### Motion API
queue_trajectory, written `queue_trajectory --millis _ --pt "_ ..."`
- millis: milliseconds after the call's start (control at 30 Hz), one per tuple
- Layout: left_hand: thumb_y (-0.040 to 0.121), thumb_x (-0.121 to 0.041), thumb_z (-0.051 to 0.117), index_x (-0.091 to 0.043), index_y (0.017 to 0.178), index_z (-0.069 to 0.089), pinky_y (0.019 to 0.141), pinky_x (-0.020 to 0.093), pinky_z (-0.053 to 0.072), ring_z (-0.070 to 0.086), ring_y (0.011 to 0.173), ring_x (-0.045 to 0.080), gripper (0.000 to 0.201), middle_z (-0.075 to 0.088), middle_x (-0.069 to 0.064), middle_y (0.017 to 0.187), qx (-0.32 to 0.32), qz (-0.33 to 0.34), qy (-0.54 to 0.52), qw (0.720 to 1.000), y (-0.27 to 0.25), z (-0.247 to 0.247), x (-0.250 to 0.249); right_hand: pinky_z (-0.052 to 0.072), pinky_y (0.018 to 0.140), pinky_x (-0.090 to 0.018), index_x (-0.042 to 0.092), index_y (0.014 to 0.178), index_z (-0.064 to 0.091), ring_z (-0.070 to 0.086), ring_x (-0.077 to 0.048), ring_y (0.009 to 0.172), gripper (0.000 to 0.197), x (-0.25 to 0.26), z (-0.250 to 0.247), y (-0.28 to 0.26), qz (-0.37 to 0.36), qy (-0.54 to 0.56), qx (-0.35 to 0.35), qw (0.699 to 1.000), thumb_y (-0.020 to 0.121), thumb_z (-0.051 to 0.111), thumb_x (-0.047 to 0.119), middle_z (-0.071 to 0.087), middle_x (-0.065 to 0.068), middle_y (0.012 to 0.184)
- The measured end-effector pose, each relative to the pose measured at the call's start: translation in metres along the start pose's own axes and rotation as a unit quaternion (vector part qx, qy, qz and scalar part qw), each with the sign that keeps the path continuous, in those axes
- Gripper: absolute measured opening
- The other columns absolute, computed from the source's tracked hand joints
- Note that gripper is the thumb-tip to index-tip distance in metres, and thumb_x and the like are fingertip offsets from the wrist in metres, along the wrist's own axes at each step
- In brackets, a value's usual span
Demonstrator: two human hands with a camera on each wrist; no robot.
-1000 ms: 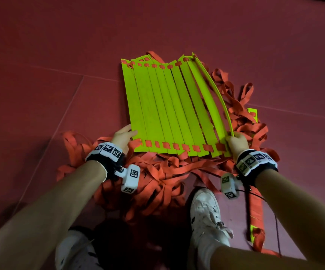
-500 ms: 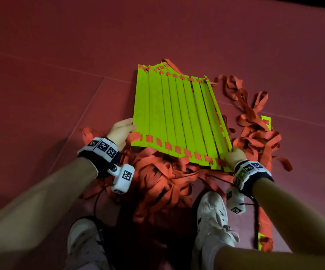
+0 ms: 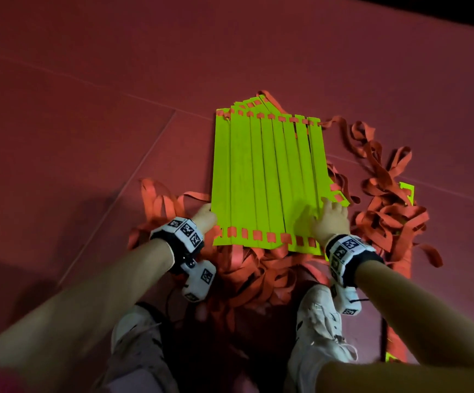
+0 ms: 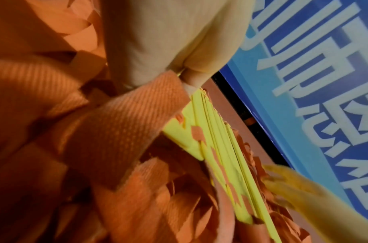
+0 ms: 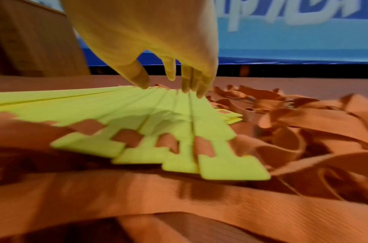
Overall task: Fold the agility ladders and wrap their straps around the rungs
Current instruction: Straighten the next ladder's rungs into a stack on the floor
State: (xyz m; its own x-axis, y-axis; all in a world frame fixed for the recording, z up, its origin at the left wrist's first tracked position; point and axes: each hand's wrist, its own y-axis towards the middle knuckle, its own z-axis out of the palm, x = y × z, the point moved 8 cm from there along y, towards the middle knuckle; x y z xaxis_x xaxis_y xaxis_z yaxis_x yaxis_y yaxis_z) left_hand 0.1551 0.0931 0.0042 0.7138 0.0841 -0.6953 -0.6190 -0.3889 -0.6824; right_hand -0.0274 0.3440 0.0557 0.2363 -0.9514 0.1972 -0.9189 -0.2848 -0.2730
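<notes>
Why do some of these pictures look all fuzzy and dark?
Head view: dim light, dark shadow near the shoes, but the green rungs look bright and sharp. Left wrist view: the orange strap sits so close that it looks huge, and the right hand is smeared. Right wrist view: the right hand and nearby straps are blurred.

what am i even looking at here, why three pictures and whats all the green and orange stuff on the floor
No machine here: a person crouches, wearing cameras. One picture looks down from the head; the others look along each wrist. On the red floor lie the yellow-green rungs of an agility ladder, fanned side by side, on a tangle of orange straps. The left hand holds the rungs' left edge; its grip is mostly hidden. The right hand presses on them with fingers straight. The blue banner stands behind.
</notes>
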Motion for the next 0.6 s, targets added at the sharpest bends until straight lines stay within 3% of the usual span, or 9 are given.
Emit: queue_trajectory --millis 67,167,200,300,400,467,600 --pt "0.089 0.005 0.055 -0.003 0.137 0.047 0.105 0.043 0.044 0.052 0.124 0.036 0.049 0.052 0.020 0.138 0.019 -0.015 0.048 0.999 -0.006 0.009 0.008 0.032 0.103 -0.043 0.007 0.145 0.032 0.035 -0.038 0.129 0.058 0.032 0.012 -0.005 -0.093 0.002 0.026 0.995 0.093 0.052 0.025 0.042 -0.023 0.138" --pt "0.081 0.002 0.060 -0.008 0.125 0.054 0.078 0.030 0.049 0.060 0.094 0.026 0.045 0.065 0.009 0.112 0.005 0.005 -0.056 0.998 -0.011 0.015 0.001 0.032 0.104 -0.040 0.008 0.146 0.031 0.035 -0.036 0.129 0.061 0.073 0.039 -0.024 -0.185 0.002 0.099 0.978 0.091 0.054 0.023 0.042 -0.023 0.137" --pt "0.076 0.001 0.063 -0.009 0.124 0.055 0.077 0.030 0.049 0.061 0.090 0.025 0.050 0.067 0.007 0.106 0.011 0.012 -0.089 0.996 -0.009 0.017 0.000 0.034 0.104 -0.040 0.010 0.147 0.030 0.034 -0.035 0.129 0.062 0.082 0.047 -0.030 -0.202 -0.010 0.114 0.973 0.091 0.054 0.025 0.041 -0.021 0.137" --pt "0.069 0.006 0.060 -0.012 0.136 0.050 0.084 0.038 0.046 0.058 0.095 0.027 0.070 0.066 0.010 0.109 0.025 0.024 -0.152 0.988 -0.007 0.015 0.001 0.039 0.101 -0.042 0.016 0.146 0.032 0.034 -0.033 0.129 0.062 0.094 0.060 -0.036 -0.216 -0.046 0.110 0.969 0.090 0.050 0.038 0.039 -0.016 0.137" --pt "0.061 0.001 0.062 -0.019 0.142 0.046 0.100 0.040 0.042 0.058 0.112 0.027 0.085 0.064 0.008 0.124 0.043 0.047 -0.207 0.976 -0.008 0.004 -0.004 0.037 0.102 -0.041 0.016 0.143 0.038 0.035 -0.031 0.129 0.085 0.093 0.060 -0.035 -0.207 -0.024 0.083 0.975 0.074 0.021 0.062 0.040 -0.014 0.137" --pt "0.060 0.000 0.062 -0.023 0.144 0.043 0.110 0.048 0.036 0.052 0.126 0.030 0.090 0.059 0.009 0.135 0.064 0.063 -0.250 0.964 -0.009 -0.001 -0.011 0.035 0.103 -0.042 0.015 0.142 0.040 0.035 -0.032 0.130 0.093 0.091 0.056 -0.033 -0.209 0.013 0.055 0.976 0.070 0.010 0.065 0.041 -0.015 0.138" --pt "0.080 0.013 0.050 -0.018 0.142 0.045 0.109 0.049 0.037 0.052 0.126 0.033 0.070 0.055 0.016 0.137 0.085 0.077 -0.296 0.948 -0.027 -0.008 -0.029 0.037 0.100 -0.043 0.012 0.137 0.048 0.041 -0.034 0.126 0.077 0.093 0.044 -0.026 -0.179 0.107 0.024 0.978 0.082 0.023 0.058 0.047 -0.017 0.132"
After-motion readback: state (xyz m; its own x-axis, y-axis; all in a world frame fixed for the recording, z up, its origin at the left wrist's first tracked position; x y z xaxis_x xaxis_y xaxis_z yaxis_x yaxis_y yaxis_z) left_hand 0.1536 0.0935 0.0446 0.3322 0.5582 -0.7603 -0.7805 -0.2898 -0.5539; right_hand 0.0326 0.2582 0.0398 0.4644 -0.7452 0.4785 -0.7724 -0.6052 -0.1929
